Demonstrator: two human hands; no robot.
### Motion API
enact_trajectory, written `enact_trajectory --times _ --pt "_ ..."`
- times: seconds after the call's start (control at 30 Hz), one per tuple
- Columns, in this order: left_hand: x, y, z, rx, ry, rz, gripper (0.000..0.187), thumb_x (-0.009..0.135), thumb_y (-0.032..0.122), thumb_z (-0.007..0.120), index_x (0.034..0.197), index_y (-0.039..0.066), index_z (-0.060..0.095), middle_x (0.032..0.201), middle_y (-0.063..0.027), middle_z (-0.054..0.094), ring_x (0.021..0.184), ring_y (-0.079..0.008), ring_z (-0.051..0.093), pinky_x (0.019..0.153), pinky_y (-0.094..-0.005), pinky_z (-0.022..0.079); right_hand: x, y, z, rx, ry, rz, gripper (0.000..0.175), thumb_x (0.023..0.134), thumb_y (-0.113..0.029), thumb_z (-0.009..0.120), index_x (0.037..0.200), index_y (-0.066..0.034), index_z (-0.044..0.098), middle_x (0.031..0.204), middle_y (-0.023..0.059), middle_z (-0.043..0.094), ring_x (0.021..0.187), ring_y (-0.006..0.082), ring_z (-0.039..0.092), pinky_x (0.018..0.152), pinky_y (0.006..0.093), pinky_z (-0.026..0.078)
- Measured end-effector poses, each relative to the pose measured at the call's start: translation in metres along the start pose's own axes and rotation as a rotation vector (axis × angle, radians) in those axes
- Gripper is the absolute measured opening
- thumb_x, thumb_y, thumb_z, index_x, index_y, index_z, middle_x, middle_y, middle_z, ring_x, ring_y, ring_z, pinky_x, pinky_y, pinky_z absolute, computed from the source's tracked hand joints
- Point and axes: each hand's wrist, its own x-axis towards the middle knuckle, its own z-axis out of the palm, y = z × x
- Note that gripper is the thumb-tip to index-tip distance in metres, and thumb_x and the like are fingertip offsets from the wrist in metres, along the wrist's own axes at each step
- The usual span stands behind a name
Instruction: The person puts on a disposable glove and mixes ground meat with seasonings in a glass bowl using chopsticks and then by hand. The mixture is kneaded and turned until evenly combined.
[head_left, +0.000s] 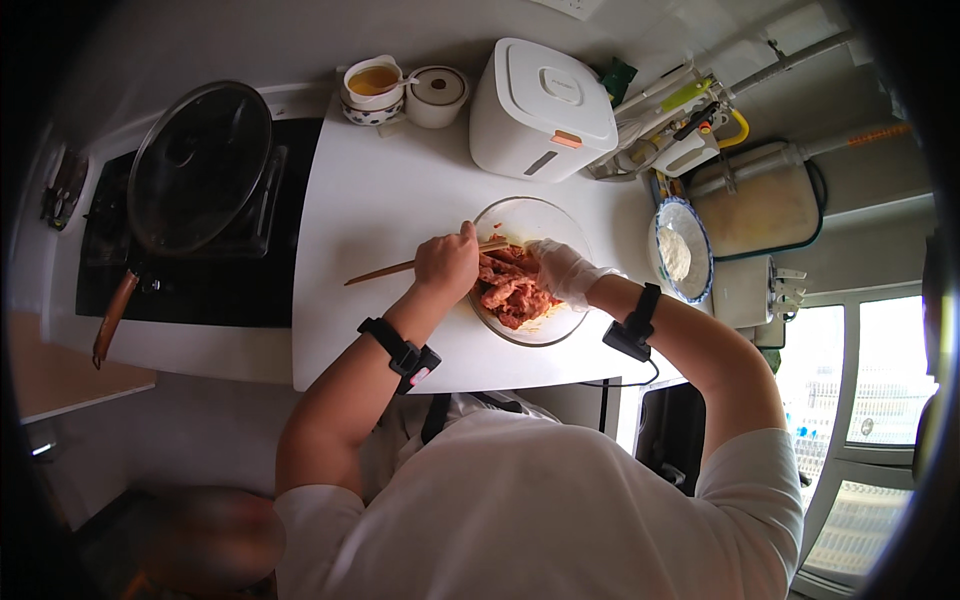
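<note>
A clear glass bowl (568, 215) stands on the counter before me, with reddish, sauce-coated raw meat (517, 292) inside. My left hand (448, 259) is closed around wooden chopsticks (382, 273) at the bowl's left side. Their thin ends point out left over the counter, and the thick ends reach over the meat. My right hand (559, 270) wears a clear disposable plastic glove and is inside the bowl, against the meat's right side. Its fingertips are partly hidden, so its grip is unclear.
A white lidded bin (544, 112) stands behind the bowl. Right of it is a blue-rimmed bowl (706, 259) of white powder. Back left are a pot of yellowish liquid (373, 80) with a spoon and a lidded jar (437, 97). A lidded pan (201, 169) sits on the black stove (187, 296).
</note>
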Motion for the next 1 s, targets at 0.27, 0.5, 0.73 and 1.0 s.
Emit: enact_trajectory --times 0.27,0.5,0.73,1.0 --pt "0.0 -0.001 0.001 0.024 -0.004 0.018 0.029 0.081 0.009 0.05 0.107 -0.003 0.057 0.066 -0.0155 0.066 0.061 -0.0328 0.067 0.055 -0.0428 0.054 0.015 -0.023 0.035 -0.628 -0.047 -0.316 0.084 0.074 -0.033 0.073 0.144 -0.0319 0.027 0.146 0.0169 0.024 0.115 0.0455 0.046 0.095 0.0638 0.033" --pt "-0.002 0.0 0.003 -0.011 0.023 0.028 0.029 0.08 0.007 0.051 0.106 -0.004 0.056 0.063 -0.0143 0.065 0.06 -0.0321 0.066 0.054 -0.0428 0.054 0.051 -0.012 0.043 -0.472 -0.136 -0.398 0.04 0.078 -0.017 0.064 0.116 -0.0293 0.059 0.121 0.0129 0.056 0.101 0.0349 0.059 0.082 0.0454 0.048" --pt "-0.001 -0.003 0.004 -0.021 0.075 0.066 0.018 0.079 0.005 0.05 0.095 -0.002 0.056 0.059 -0.0131 0.063 0.056 -0.032 0.065 0.051 -0.042 0.053 0.069 -0.007 0.055 -0.345 0.069 -0.353 0.026 0.086 -0.012 0.048 0.103 -0.0138 0.067 0.096 0.0141 0.066 0.09 0.0314 0.064 0.08 0.0386 0.051" --pt "-0.001 -0.002 0.003 -0.001 0.111 0.074 0.009 0.08 0.006 0.05 0.088 0.001 0.054 0.057 -0.0138 0.062 0.055 -0.0321 0.065 0.05 -0.0424 0.053 0.04 -0.04 -0.004 -0.008 -0.008 0.196 0.027 0.091 -0.016 0.047 0.108 -0.0064 0.065 0.098 0.0169 0.067 0.09 0.0331 0.064 0.078 0.0395 0.052"
